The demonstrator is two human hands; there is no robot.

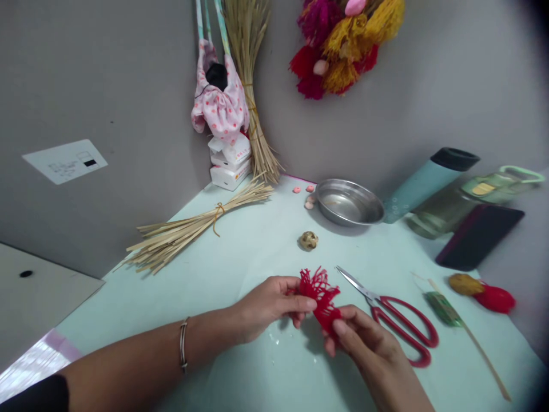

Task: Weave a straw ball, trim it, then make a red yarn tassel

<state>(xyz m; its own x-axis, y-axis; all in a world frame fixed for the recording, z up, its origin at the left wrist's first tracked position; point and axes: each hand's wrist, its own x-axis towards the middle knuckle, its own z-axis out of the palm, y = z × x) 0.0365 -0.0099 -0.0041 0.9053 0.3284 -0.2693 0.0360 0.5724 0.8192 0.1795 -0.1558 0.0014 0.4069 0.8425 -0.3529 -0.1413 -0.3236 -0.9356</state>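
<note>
A tuft of red yarn [325, 303], looped and frayed at its upper end, is held just above the pale green tabletop. My left hand [278, 303] pinches it on the left side, thumb on top. On the lower right, my right hand [364, 343] grips the other end between thumb and fingers. Right behind that hand lies a pair of scissors [386, 312] with red handles, blades slightly apart and pointing up-left. Beyond the yarn rests a small woven straw ball [308, 241]. The fingertips under the yarn are partly hidden.
A bundle of straw [193, 229] lies at left. A steel bowl [349, 203], pink pieces [297, 189], a blue tumbler [429, 180], a green bottle [454, 206] and a phone [480, 234] stand at the back. Yarn skeins [495, 297] and a thin stick [484, 357] lie right.
</note>
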